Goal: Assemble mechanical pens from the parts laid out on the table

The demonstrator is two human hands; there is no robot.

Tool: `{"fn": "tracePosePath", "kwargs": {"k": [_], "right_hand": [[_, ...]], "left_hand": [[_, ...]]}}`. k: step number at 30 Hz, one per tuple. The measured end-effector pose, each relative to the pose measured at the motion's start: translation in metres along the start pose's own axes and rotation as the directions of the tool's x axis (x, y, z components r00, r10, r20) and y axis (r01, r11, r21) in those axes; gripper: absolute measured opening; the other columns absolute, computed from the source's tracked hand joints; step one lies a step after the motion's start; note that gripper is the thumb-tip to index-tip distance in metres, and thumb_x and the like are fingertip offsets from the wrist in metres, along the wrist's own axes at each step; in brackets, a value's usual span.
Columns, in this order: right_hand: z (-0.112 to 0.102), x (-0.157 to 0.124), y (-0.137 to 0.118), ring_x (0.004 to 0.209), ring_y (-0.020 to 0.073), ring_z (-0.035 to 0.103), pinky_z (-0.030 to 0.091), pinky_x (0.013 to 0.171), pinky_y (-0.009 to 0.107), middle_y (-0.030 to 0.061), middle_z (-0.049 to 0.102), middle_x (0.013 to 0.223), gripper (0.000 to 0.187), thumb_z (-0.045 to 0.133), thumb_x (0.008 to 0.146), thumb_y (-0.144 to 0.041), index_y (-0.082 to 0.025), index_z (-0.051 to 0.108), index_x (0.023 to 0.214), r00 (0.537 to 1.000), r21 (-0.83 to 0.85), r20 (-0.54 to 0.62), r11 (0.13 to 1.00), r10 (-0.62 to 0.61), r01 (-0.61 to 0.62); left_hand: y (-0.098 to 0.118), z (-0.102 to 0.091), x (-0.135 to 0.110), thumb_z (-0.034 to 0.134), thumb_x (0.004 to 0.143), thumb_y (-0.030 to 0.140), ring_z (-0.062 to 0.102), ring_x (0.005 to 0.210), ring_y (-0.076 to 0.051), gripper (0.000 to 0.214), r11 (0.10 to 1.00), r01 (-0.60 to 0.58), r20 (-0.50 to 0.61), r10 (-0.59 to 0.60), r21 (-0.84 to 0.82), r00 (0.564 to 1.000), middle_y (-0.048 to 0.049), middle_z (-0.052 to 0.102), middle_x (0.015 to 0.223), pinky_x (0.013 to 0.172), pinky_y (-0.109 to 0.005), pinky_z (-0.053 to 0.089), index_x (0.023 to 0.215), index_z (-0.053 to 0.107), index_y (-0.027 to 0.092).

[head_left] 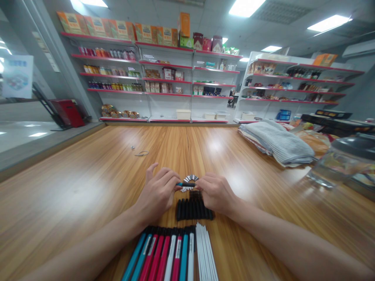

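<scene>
Between my two hands a pen with a blue barrel and a black grip (188, 184) lies level above the table. My left hand (159, 189) is closed round its blue end, and my right hand (216, 193) pinches the black end. Just behind it, small silver cone tips (191, 177) form an arc, with small white pieces (186, 189) below them. Under the hands sits a row of black grips (193, 210), with tiny dark pieces partly hidden by my right hand. Closer to me lie blue, red and white pen barrels (159, 253) and thin white refills (206, 253).
A thin ring-like loop (141, 153) and a small metal bit (133, 147) lie on the wooden table (96, 171). At right are folded striped cloths (277, 140) and a clear lidded jug (336, 164). Stocked shelves (166, 82) stand beyond the far edge.
</scene>
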State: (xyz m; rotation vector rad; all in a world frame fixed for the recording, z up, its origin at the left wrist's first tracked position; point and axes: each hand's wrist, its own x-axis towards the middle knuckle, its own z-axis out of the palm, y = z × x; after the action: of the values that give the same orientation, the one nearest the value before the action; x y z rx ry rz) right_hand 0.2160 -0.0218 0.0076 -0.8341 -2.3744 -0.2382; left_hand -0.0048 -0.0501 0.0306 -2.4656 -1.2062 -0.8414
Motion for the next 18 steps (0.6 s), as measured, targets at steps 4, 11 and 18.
{"fn": "tracePosePath", "kwargs": {"k": [4, 11, 18], "right_hand": [[-0.0024, 0.0004, 0.0007, 0.068, 0.0144, 0.044, 0.027, 0.061, 0.029, 0.0004, 0.057, 0.071, 0.013, 0.050, 0.085, -0.010, -0.019, 0.053, 0.076, 1.000, -0.027, -0.003, 0.999, -0.023, 0.023], [-0.0064, 0.0029, -0.0013, 0.066, 0.0144, 0.042, 0.026, 0.060, 0.030, 0.0010, 0.056, 0.070, 0.017, 0.047, 0.090, -0.017, -0.018, 0.053, 0.075, 0.997, -0.087, -0.013, 0.994, -0.074, 0.072], [-0.0043, 0.0018, -0.0021, 0.065, 0.0134, 0.043, 0.028, 0.059, 0.028, 0.0010, 0.057, 0.069, 0.019, 0.047, 0.090, -0.018, -0.018, 0.052, 0.072, 0.999, -0.040, 0.005, 0.998, -0.053, 0.053]], "left_hand": [[0.0014, -0.0020, 0.0007, 0.048, 0.090, 0.016, 0.056, 0.094, -0.021, 0.016, 1.000, 0.010, 0.038, -0.010, 0.003, 0.999, -0.0015, 0.067, 0.092, 0.106, -0.054, 0.018, 0.087, 0.063, 0.021], [0.0025, 0.0030, -0.0015, 0.048, 0.089, 0.015, 0.054, 0.104, -0.023, 0.019, 0.999, -0.043, 0.055, 0.042, 0.006, 0.998, -0.0005, 0.068, 0.098, 0.109, -0.056, 0.013, 0.096, 0.064, 0.023], [0.0002, 0.0029, -0.0012, 0.049, 0.090, 0.016, 0.055, 0.100, -0.021, 0.016, 1.000, -0.014, 0.029, 0.014, -0.022, 0.999, -0.0001, 0.069, 0.092, 0.107, -0.054, 0.018, 0.090, 0.065, 0.022]]}}
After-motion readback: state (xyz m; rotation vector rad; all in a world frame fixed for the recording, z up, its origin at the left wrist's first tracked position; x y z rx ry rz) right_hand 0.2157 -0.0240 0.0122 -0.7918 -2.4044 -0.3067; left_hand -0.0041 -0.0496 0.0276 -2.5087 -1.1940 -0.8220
